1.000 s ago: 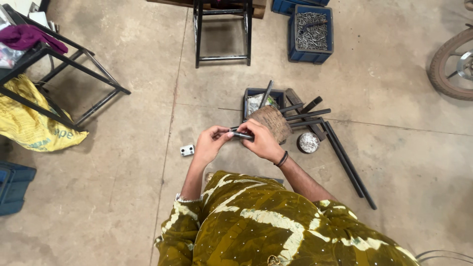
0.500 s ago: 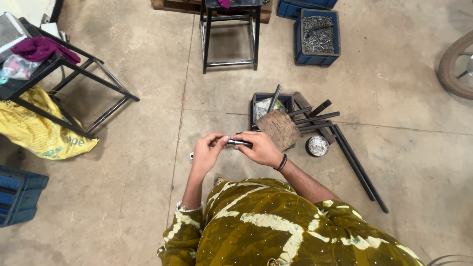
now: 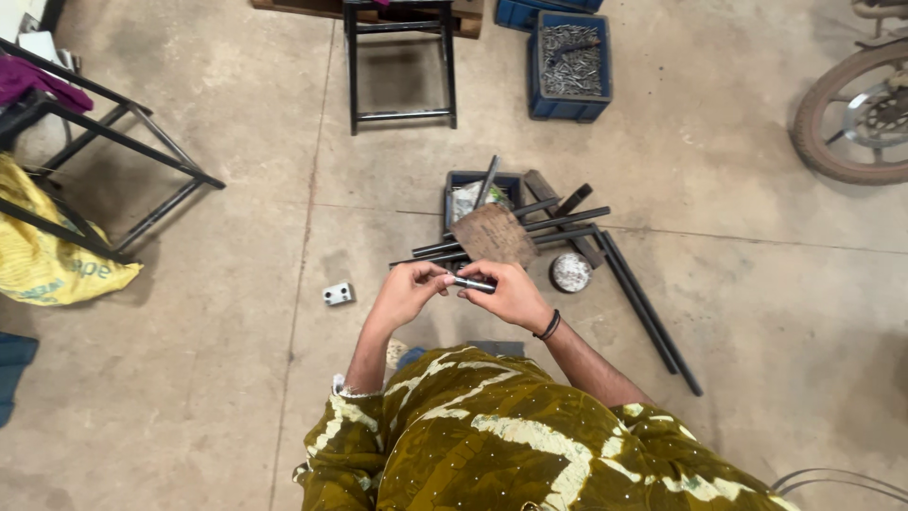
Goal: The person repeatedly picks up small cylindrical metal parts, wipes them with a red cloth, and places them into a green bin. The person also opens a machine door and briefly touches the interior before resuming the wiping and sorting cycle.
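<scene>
Head view: left hand and right hand both grip a small metal rod, just below the brown board.

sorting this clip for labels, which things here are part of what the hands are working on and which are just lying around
In hand:
- small metal rod, held at its ends by the left hand and right hand

Lying about:
- black metal bars
- round tin
- small grey block
- blue crate of metal parts
- black metal stand
- yellow sack
- wheel
</scene>
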